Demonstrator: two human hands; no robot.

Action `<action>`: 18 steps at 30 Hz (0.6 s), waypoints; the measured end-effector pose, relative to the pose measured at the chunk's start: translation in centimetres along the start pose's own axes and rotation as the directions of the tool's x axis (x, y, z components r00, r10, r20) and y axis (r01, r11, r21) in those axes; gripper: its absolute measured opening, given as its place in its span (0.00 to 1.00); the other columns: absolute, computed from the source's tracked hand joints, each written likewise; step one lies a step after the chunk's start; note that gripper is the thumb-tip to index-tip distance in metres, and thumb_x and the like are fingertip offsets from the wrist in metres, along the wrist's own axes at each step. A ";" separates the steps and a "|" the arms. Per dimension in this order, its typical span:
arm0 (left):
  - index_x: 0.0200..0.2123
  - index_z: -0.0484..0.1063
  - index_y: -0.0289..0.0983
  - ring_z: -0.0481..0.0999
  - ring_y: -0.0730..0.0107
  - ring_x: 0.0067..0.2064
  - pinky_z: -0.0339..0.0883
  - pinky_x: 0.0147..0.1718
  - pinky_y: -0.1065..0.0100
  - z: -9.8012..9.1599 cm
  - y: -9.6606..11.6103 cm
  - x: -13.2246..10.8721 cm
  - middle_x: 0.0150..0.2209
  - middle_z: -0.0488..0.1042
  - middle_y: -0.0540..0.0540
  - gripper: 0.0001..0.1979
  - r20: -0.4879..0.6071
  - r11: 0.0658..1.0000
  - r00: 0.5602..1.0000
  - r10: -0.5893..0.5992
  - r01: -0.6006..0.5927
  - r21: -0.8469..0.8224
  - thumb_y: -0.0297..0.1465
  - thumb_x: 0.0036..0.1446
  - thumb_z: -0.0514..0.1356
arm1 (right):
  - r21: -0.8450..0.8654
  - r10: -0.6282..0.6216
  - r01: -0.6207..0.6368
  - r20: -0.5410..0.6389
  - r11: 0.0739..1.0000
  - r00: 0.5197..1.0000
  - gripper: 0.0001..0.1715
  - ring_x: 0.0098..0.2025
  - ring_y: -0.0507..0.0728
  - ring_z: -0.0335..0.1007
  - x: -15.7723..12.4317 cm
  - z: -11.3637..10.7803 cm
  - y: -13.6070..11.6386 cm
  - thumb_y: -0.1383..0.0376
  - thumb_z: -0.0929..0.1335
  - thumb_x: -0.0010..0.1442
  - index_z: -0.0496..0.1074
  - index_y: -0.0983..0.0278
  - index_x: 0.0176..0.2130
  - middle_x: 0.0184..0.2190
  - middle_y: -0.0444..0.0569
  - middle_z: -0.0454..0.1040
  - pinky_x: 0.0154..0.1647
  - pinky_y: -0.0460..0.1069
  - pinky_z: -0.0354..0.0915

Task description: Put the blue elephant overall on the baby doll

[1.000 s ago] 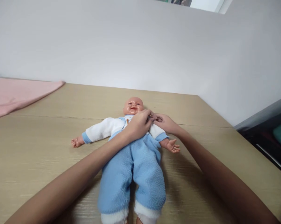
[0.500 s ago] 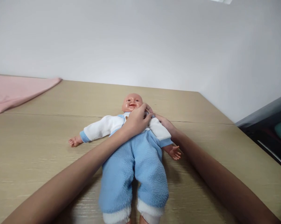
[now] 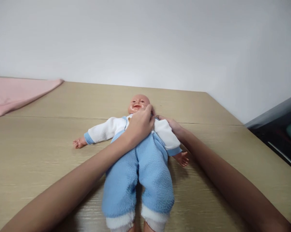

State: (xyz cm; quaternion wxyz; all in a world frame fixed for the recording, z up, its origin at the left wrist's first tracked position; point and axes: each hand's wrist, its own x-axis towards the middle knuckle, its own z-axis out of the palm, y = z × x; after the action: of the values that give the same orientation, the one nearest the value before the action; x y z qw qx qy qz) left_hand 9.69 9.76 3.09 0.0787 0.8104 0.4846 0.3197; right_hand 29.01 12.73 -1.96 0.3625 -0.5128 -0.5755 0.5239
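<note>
A baby doll (image 3: 138, 102) lies on its back on the wooden table, its head away from me and its arms spread. It wears blue fleece overalls (image 3: 122, 183) over a white top with blue cuffs. My left hand (image 3: 141, 121) reaches across the doll's chest, fingers curled closed at the overalls' shoulder strap, just below the chin. Behind the white sleeve (image 3: 164, 131), my right hand (image 3: 172, 125) is at the same shoulder, its fingertips by the strap and partly hidden. My left hand covers much of the chest.
A pink cloth (image 3: 17, 95) lies at the table's far left. The wooden table (image 3: 51, 167) has a seam across it and meets a pale wall (image 3: 135, 42) behind. Past the right edge is a dark object (image 3: 276, 138) with a green patch.
The doll's near-right sleeve and hand have shifted slightly outward. My left fingers have closed in at the shoulder, and the gap that showed between them is covered. Both hands stay at the strap.
</note>
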 end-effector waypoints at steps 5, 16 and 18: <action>0.49 0.72 0.37 0.85 0.50 0.49 0.71 0.42 0.58 0.1 -0.2 0.2 0.48 0.85 0.37 0.06 0.045 0.998 0.999 -0.028 0.026 0.051 0.22 0.73 0.60 | 0.113 0.068 -0.090 0.179 0.990 0.981 0.14 0.35 0.56 0.73 -0.9 -1.6 -1.2 0.54 0.73 0.69 0.76 0.60 0.36 0.32 0.43 0.76 0.40 0.50 0.73; 0.51 0.69 0.38 0.82 0.49 0.52 0.72 0.45 0.56 0.7 -1.1 0.0 0.52 0.82 0.35 0.15 0.053 0.999 0.998 0.020 -0.022 0.042 0.17 0.66 0.55 | -0.510 0.055 0.159 0.379 0.845 0.924 0.25 0.30 0.60 0.77 -5.7 -5.3 -6.1 0.75 0.77 0.44 0.85 0.54 0.42 0.34 0.44 0.86 0.29 0.51 0.68; 0.50 0.69 0.38 0.82 0.49 0.51 0.73 0.46 0.55 0.8 -1.3 0.0 0.52 0.81 0.35 0.16 0.057 0.999 0.998 0.031 -0.034 0.040 0.17 0.64 0.55 | -0.532 0.033 0.193 0.385 0.825 0.922 0.20 0.26 0.59 0.72 -5.8 -5.5 -6.0 0.77 0.74 0.42 0.83 0.55 0.32 0.28 0.44 0.84 0.26 0.52 0.64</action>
State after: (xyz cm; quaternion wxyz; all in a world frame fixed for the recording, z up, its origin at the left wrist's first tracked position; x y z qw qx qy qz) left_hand 9.16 10.59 1.93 0.0705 0.8282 0.4754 0.2881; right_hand 34.22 8.79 5.57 0.1007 -0.4607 -0.7835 0.4046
